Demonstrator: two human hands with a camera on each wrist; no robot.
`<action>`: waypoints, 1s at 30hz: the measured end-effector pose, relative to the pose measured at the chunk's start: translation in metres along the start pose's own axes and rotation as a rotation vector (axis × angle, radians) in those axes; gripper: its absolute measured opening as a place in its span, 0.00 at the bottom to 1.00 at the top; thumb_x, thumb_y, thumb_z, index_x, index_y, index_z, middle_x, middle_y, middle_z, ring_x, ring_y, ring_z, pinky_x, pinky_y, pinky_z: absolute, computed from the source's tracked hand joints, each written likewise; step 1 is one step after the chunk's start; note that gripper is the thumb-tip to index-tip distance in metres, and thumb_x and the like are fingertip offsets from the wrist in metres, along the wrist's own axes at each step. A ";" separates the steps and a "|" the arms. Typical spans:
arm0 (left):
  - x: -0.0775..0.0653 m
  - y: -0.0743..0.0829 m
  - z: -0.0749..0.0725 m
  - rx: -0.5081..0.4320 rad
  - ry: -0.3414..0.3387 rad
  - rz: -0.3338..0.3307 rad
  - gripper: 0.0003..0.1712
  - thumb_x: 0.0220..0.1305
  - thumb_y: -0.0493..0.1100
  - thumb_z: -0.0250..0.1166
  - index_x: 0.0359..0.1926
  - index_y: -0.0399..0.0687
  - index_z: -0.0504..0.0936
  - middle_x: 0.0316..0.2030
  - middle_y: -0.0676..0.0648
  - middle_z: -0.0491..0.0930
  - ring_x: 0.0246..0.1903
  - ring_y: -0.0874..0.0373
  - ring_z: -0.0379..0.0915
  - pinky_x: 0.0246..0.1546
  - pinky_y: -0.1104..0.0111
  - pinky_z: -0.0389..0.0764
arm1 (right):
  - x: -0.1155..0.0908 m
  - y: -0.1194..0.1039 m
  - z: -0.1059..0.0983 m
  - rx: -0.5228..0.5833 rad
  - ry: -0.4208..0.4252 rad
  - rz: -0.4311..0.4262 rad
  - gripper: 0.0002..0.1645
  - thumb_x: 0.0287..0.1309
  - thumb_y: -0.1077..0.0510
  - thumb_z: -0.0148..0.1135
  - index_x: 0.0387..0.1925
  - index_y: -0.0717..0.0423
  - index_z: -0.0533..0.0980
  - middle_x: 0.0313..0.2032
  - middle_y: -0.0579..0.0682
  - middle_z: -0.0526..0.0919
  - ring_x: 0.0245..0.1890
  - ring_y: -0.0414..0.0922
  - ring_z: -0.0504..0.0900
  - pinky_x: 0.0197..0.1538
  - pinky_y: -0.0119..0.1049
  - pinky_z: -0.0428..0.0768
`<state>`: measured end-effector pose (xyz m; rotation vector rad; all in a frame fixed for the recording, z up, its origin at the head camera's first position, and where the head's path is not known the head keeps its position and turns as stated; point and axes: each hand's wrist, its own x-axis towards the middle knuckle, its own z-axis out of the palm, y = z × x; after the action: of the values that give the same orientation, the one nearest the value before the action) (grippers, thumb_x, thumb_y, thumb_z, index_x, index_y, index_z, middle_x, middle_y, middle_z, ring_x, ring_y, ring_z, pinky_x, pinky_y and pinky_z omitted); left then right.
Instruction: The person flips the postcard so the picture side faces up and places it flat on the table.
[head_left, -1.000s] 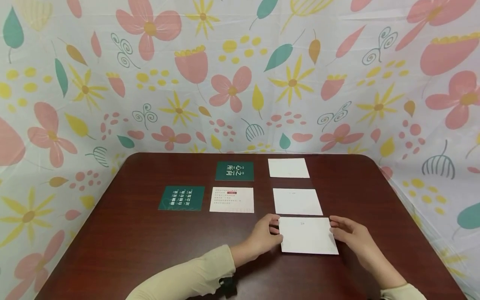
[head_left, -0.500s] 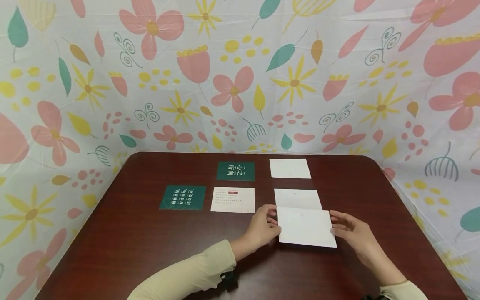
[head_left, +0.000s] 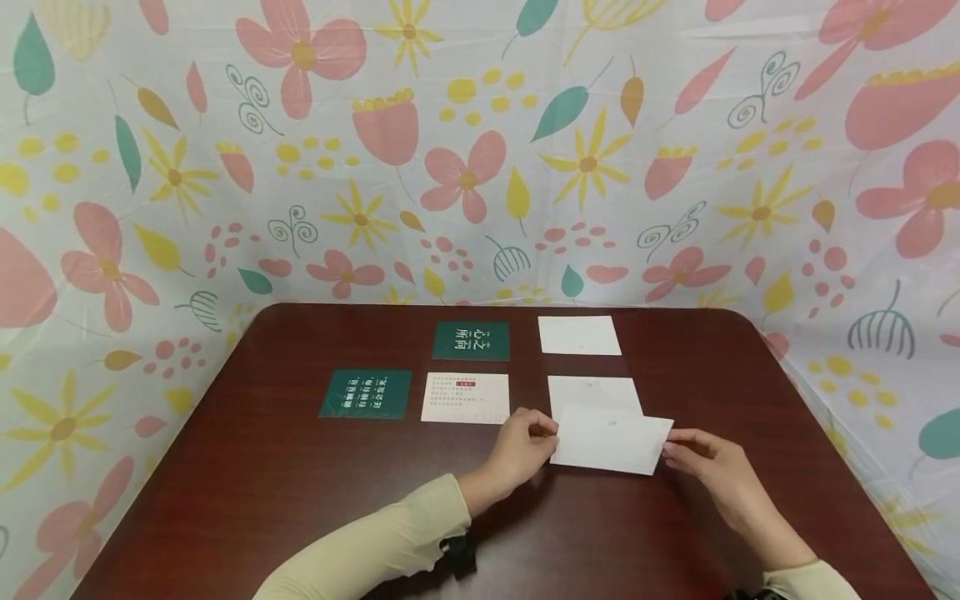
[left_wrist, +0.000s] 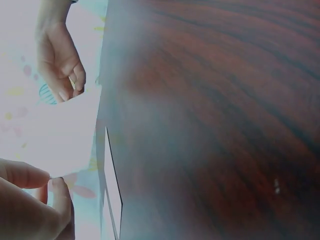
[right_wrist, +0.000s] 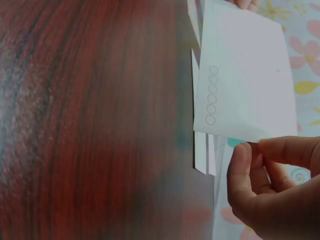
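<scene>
A white card [head_left: 611,450] is pinched at its right end, near a corner, by the thumb and fingers [right_wrist: 240,162] of the right hand [head_left: 716,475], while its left edge is gripped between the thumb and fingers of the left hand [head_left: 516,454]. It is held aloft and tilted over the desk [head_left: 360,492], right of centre in the lower half of the head view. A light, thin, fairly stiff sheet is suggested, one that could be creased by a hard squeeze; it is judged best taken by the short edges. Its long axis is stretched nearly side to side, from hand to hand. A small mark is seen by its upper edge; in the right wrist view, a row of printed circles [right_wrist: 212,98] is set along the long edge nearest the desk. Beyond, a second white card [head_left: 596,394] is partly covered from view, and a third white card [head_left: 580,335] is laid higher up. At centre left, a cream printed card [head_left: 465,398] and two green cards [head_left: 471,342] are spread.
</scene>
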<state>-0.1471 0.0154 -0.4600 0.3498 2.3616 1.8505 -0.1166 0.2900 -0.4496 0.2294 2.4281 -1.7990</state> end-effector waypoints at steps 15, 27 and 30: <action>0.000 -0.003 -0.003 0.001 0.031 0.105 0.03 0.58 0.30 0.66 0.33 0.39 0.85 0.30 0.46 0.84 0.26 0.68 0.70 0.30 0.77 0.74 | -0.002 0.004 -0.007 0.290 -0.070 -0.067 0.08 0.62 0.64 0.61 0.42 0.62 0.80 0.38 0.44 0.82 0.39 0.40 0.85 0.46 0.33 0.81; -0.003 0.002 -0.005 0.034 -0.003 0.058 0.06 0.60 0.32 0.64 0.37 0.40 0.87 0.35 0.47 0.85 0.31 0.67 0.78 0.32 0.76 0.77 | -0.004 0.008 -0.006 0.229 -0.079 -0.034 0.18 0.63 0.60 0.62 0.53 0.63 0.77 0.40 0.40 0.84 0.42 0.33 0.82 0.46 0.28 0.80; -0.005 0.002 -0.003 0.020 -0.024 0.028 0.05 0.59 0.32 0.65 0.37 0.39 0.86 0.33 0.48 0.83 0.31 0.66 0.78 0.32 0.75 0.78 | -0.005 0.009 -0.004 0.176 -0.044 -0.034 0.19 0.60 0.62 0.64 0.53 0.64 0.77 0.38 0.40 0.84 0.40 0.33 0.82 0.44 0.28 0.80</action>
<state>-0.1429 0.0117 -0.4579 0.4075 2.3729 1.8247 -0.1103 0.2960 -0.4556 0.1631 2.2585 -2.0121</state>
